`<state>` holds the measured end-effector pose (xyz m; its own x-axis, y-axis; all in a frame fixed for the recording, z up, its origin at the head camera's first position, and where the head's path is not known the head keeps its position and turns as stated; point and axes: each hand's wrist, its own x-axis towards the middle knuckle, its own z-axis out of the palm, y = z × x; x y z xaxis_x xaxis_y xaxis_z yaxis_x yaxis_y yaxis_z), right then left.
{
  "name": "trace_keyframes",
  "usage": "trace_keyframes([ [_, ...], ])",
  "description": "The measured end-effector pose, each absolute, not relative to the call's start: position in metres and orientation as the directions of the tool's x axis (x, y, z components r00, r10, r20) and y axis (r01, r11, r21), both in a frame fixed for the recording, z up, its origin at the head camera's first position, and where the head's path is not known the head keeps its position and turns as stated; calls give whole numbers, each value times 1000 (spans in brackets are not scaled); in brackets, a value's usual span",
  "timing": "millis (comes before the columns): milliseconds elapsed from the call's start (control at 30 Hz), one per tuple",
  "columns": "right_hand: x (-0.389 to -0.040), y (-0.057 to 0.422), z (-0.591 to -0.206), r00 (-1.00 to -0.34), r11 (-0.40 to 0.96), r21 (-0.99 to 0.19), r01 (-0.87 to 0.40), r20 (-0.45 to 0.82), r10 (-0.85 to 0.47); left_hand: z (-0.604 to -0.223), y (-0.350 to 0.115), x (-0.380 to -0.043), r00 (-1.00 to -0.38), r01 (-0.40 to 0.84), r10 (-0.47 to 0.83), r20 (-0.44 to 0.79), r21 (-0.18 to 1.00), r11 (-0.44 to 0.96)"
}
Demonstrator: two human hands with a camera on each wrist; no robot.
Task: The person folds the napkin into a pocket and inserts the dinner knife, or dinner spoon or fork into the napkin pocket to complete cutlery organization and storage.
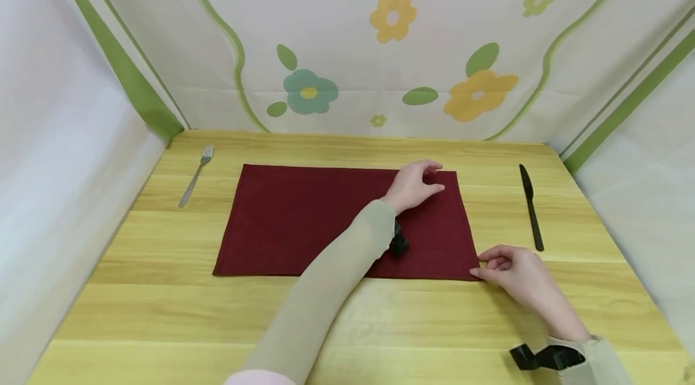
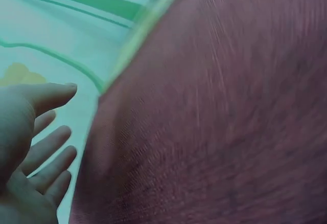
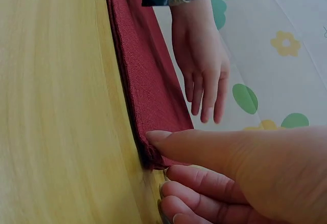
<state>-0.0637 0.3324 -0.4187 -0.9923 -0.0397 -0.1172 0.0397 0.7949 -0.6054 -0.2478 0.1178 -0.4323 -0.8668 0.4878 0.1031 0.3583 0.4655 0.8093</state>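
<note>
A dark red folded cloth (image 1: 315, 216) lies flat on the wooden table, its layered edge showing in the right wrist view. My right hand (image 1: 518, 273) is at the cloth's near right corner. Its thumb (image 3: 161, 137) presses on top of that corner and the index finger curls against the edge, pinching it. My left hand (image 1: 415, 186) reaches across the cloth to the far right corner. Its fingers (image 2: 51, 150) are spread and relaxed with nothing between them, and they appear to hover just over the fabric.
To the left of the cloth lies a silver fork (image 1: 196, 175). A black knife (image 1: 531, 207) lies on the right, beyond my right hand. White flowered fabric (image 1: 347, 41) hangs behind the wooden table (image 1: 163, 312) and along both sides. Black cameras are strapped to both wrists.
</note>
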Motion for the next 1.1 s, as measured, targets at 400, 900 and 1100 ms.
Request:
trace_keyframes([
  [400,-68,329,-422,-993,782,-623,17,-102,-60,-434,123,-267,-856,424,517,10,587,690],
  [900,-67,332,-421,-991,762,-646,37,-122,-56,-418,138,-256,-805,548,585,100,503,668],
  [1100,-68,334,-421,-991,762,-646,38,-120,-52,-404,142,-253,-752,594,649,114,544,593],
])
